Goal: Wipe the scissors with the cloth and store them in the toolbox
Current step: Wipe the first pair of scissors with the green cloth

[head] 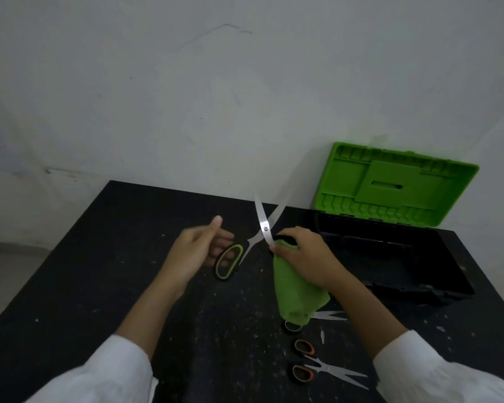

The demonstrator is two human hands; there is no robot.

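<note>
Scissors [264, 228], rigid and sharp, are gaping open; right hand [306, 257] is gripping cloth [294, 292] and one handle, left hand [192, 251] is hovering loose-fingered by the free loop, probably the safer hold.

Loose white long sleeves: the left sleeve [99, 373] fills the lower left of the frame, the right sleeve [437, 370] the lower right. Left hand [197, 251] and right hand [309, 258] are bare.

The left hand [197, 251] is hovering open just left of the scissors [264, 228], thumb raised, fingers extending behind one handle. The right hand [309, 257] is gripping the cloth [294, 292] against the other handle.
</note>
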